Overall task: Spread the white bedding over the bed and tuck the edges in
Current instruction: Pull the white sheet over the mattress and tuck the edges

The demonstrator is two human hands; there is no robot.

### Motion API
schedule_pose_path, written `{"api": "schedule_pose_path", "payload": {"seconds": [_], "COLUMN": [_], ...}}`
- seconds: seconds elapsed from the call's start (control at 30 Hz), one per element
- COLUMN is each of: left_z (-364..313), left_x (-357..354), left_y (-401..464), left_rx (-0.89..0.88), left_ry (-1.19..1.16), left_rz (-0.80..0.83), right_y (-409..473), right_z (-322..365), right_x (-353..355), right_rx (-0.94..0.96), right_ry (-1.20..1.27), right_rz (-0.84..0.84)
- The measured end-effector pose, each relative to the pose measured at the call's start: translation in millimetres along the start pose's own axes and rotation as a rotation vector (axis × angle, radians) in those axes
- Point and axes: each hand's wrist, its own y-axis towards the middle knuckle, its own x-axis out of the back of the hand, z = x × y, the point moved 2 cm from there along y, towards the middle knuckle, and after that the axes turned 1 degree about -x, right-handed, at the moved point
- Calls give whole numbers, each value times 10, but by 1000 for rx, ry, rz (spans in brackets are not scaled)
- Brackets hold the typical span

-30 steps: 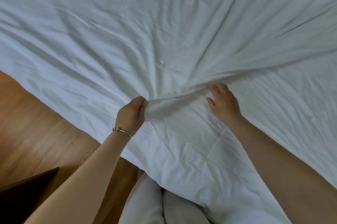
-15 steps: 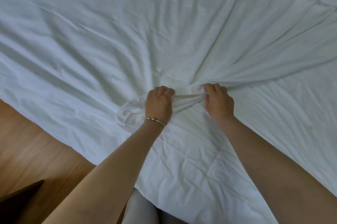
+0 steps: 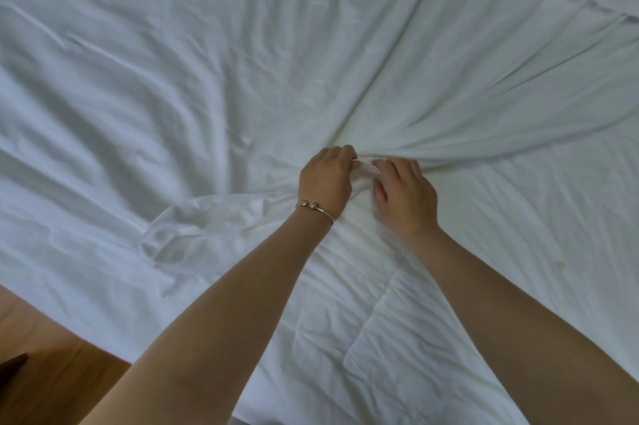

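Two bare hands, meeting near the middle of the view, both gripping one gathered bunch of cloth.

Item: white, creased cotton bedding [image 3: 214, 85], spread across the bed and filling nearly the whole view; its near edge runs diagonally from the left side down toward the bottom centre. Folds radiate outward from the gripped bunch, most strongly toward the upper right. A loose, raised loop of the same cloth [image 3: 193, 227] lies just left of the left wrist. A small yellowish stain [image 3: 559, 264] shows on the bedding at the right.

Item: left hand [image 3: 325, 182], back upward, fingers curled round the bunch of bedding, forearm reaching in from the lower left. A thin silver-coloured open bangle with two beaded ends [image 3: 316, 209] sits on the wrist.

Item: right hand [image 3: 404, 196], just beside the left hand, fingers and thumb curled, pinching the same bunch, forearm reaching in from the lower right.

Item: brown wooden plank floor [image 3: 58, 376], visible at the lower left beyond the bedding's edge. A dark object [image 3: 12, 364] shows at the left border; what it is cannot be told.
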Motion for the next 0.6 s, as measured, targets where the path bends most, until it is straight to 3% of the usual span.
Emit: {"api": "schedule_pose_path", "payload": {"seconds": [0.1, 0.27, 0.33, 0.47, 0.6], "left_z": [-241, -355, -325, -278, -151], "left_x": [11, 97, 80, 56, 28], "left_y": [-100, -544, -662, -714, -939], "left_rx": [-8, -14, 18, 70, -78], "left_ry": [-237, -450, -444, -271, -130], "left_rz": [78, 46, 56, 44, 133], "right_y": [-15, -144, -177, -389, -1099], "right_z": [-150, -601, -725, -823, -861], "right_x": [47, 121, 136, 211, 397], "right_rx": [-271, -562, -550, -308, -186], "right_ry": [165, 320, 285, 54, 44], "right_rz": [-39, -97, -34, 23, 378]}}
